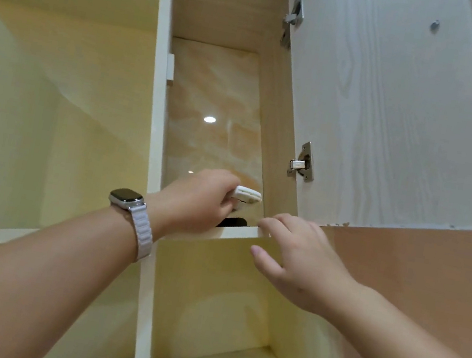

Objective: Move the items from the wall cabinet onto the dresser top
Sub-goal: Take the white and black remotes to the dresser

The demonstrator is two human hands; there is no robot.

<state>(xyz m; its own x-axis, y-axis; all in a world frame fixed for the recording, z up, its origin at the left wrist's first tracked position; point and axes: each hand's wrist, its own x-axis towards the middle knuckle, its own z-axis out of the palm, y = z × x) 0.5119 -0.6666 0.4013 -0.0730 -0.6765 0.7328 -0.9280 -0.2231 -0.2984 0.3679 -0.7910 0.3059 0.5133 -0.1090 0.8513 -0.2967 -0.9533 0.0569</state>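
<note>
I look up into the open wall cabinet [231, 15]. My left hand [196, 200], with a watch on its wrist, reaches inside the compartment and is shut on a small flat white item [247, 194] just above the shelf. A dark item [232, 222] lies on the shelf beneath that hand, mostly hidden. My right hand [299, 258] is open, fingers spread, at the front edge of the shelf [246, 232], holding nothing. The dresser top is out of view.
The cabinet door [389, 111] stands swung open to the right, with two metal hinges [303, 162]. Open cream niches lie to the left [56, 86] and below [221, 317]. A pinkish wall [428, 289] fills the right side.
</note>
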